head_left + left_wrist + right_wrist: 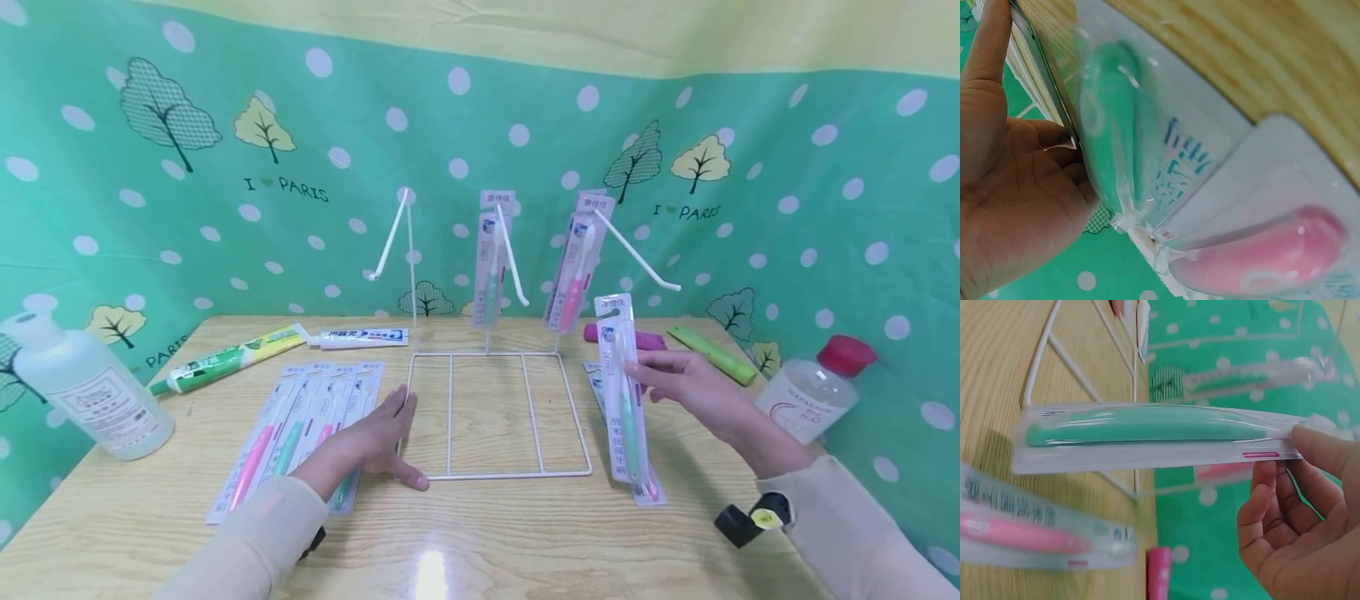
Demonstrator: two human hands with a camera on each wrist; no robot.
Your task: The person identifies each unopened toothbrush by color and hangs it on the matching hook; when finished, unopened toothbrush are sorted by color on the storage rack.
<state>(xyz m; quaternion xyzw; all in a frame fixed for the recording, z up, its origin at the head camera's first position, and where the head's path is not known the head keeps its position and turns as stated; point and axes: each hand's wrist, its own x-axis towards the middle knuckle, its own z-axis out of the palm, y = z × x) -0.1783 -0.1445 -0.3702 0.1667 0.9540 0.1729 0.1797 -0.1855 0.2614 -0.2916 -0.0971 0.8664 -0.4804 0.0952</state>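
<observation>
My right hand (686, 387) pinches a packaged green toothbrush (628, 408) by its edge, between thumb and fingers. The pack stands tilted over a packaged pink toothbrush (1022, 532) lying on the table. My left hand (378, 433) rests at the left side of a white wire rack (510, 477), its thumb spread near the front corner. Close to that hand lies a row of several packaged toothbrushes (262, 442), pink and green. On the rack's middle hook hangs a green toothbrush pack (489, 275); pink-handled packs (576, 275) hang on the right hook. The left hook (390, 237) carries nothing.
A pump bottle (90, 387) stands at the left, and a red-capped bottle (813, 387) at the right. Behind the row lie a green-yellow toothpaste tube (240, 354) and a white tube (360, 337). Pink (648, 340) and green tubes (712, 354) lie back right.
</observation>
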